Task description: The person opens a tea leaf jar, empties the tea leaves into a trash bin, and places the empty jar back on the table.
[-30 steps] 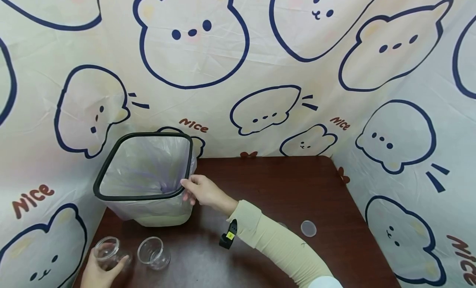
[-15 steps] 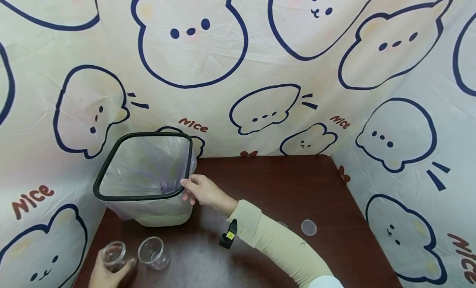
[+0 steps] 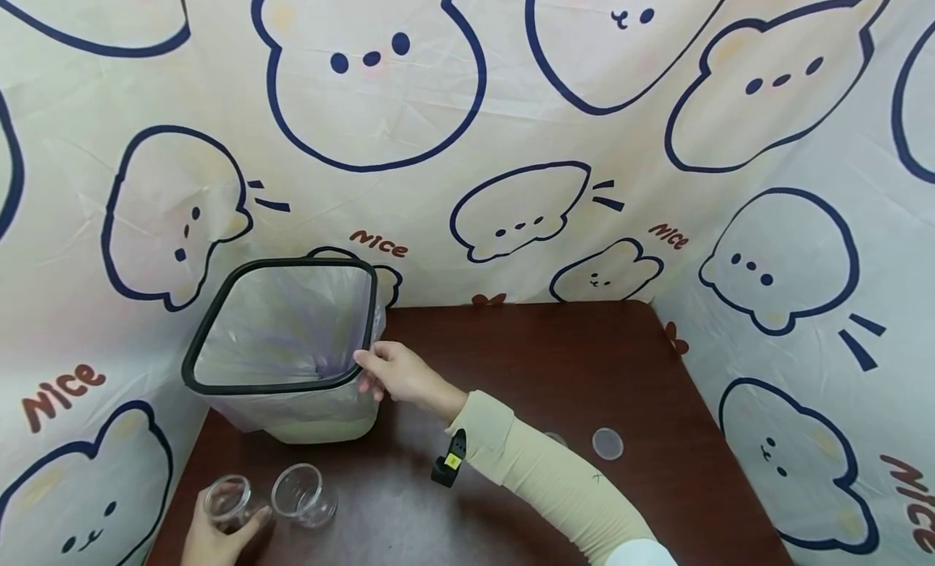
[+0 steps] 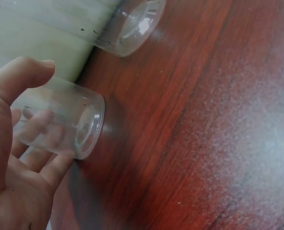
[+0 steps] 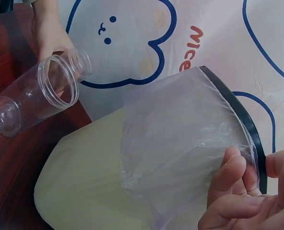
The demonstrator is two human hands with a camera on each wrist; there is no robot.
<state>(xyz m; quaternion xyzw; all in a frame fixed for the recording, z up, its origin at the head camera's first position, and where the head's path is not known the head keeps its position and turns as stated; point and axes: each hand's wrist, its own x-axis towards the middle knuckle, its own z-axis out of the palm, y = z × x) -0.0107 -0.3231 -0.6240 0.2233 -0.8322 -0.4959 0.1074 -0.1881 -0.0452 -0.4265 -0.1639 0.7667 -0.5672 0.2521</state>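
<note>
My left hand [image 3: 212, 542] curves around a clear plastic jar [image 4: 87, 117]. In the left wrist view its thumb lies along the near side, and fingers show through the plastic behind. The jar stands upright on the table. Just right of it stands a second clear jar [image 3: 305, 497], uncapped, its threaded mouth [image 5: 58, 81] facing up. My right hand [image 3: 402, 377] pinches the dark rim [image 3: 273, 389] of a cream trash bin at its right front corner. The thumb is on one side of the rim and the fingers are against the liner bag [image 5: 180, 129].
A clear round lid [image 3: 608, 443] lies on the brown table [image 3: 526, 363], with another beside it, mostly hidden by the right sleeve [image 3: 555, 477]. A cartoon-print cloth [image 3: 409, 200] surrounds the table at the back and sides.
My left hand and its jar have shifted a little right and toward the front, closer to the second jar. The right hand and the bin have stayed in place.
</note>
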